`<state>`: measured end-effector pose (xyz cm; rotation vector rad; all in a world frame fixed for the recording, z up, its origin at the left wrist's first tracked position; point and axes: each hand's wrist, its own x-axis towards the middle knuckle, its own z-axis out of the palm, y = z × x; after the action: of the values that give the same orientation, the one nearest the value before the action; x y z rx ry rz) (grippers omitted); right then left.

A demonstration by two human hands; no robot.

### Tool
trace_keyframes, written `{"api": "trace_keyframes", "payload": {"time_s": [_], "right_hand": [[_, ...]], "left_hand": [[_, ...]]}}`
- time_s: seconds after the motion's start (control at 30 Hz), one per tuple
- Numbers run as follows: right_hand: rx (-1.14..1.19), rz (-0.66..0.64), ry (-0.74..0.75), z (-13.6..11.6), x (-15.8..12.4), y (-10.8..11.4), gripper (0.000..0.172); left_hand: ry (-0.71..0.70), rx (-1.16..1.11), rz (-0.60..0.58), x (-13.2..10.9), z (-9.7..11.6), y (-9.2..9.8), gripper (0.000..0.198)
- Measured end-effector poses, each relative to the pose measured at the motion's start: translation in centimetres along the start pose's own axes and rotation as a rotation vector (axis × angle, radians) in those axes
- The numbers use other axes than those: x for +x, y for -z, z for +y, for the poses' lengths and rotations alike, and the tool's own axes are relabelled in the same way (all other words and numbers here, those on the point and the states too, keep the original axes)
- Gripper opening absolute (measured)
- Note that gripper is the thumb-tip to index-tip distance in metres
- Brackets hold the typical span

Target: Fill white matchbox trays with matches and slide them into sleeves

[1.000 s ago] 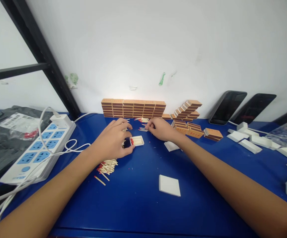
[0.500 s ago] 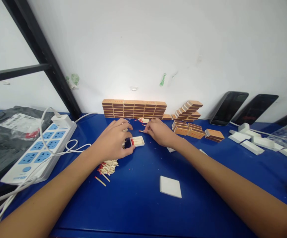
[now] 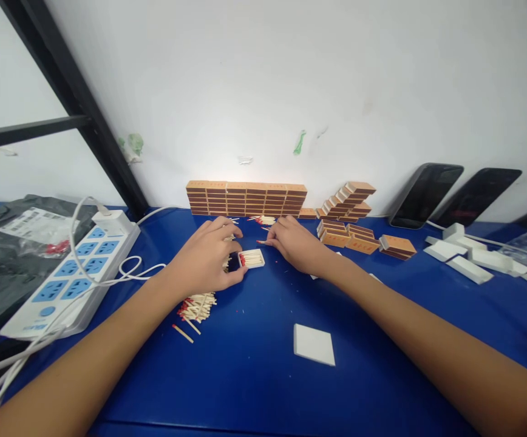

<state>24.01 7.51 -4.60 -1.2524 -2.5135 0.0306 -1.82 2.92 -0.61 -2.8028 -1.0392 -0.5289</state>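
A small white matchbox tray (image 3: 254, 258) lies on the blue table, filled with red-headed matches (image 3: 248, 255). My left hand (image 3: 209, 255) is curled around the tray's left end, with thumb and forefinger at its corners. Just beyond the tray, my right hand (image 3: 293, 243) pinches a match (image 3: 262, 242) whose red head points left. Beside my left wrist is a pile of loose matches (image 3: 198, 307), partly covered by that hand. More matches (image 3: 263, 220) lie behind my hands, near the wall of boxes.
Stacked matchboxes (image 3: 245, 200) form a wall at the back. More matchboxes (image 3: 348, 203) are stepped and grouped to the right. Two phones (image 3: 425, 194) lean against the wall. A white tray lying flat (image 3: 314, 344) is in front, white trays (image 3: 469, 269) at right, a power strip (image 3: 74, 273) at left.
Both hands stay nearly in place, the left at the tray and the right with the match. The view has shifted slightly.
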Motion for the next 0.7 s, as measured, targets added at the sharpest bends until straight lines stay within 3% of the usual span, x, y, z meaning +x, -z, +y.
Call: {"api": "trace_keyframes", "payload": {"time_s": [0.27, 0.47, 0.7], "right_hand": [[0.071, 0.011, 0.001, -0.5, -0.6, 0.5, 0.017], [0.178, 0.086, 0.038, -2.8, -0.9, 1.5, 0.014], [0.194, 0.095, 0.082, -4.5, -1.2, 0.8, 0.015]], "left_hand": [[-0.008, -0.011, 0.017, 0.0, 0.0, 0.2, 0.019], [-0.006, -0.007, 0.012, -0.1, 0.0, 0.1, 0.021], [-0.030, 0.008, 0.015, -0.1, 0.0, -0.1, 0.022]]}}
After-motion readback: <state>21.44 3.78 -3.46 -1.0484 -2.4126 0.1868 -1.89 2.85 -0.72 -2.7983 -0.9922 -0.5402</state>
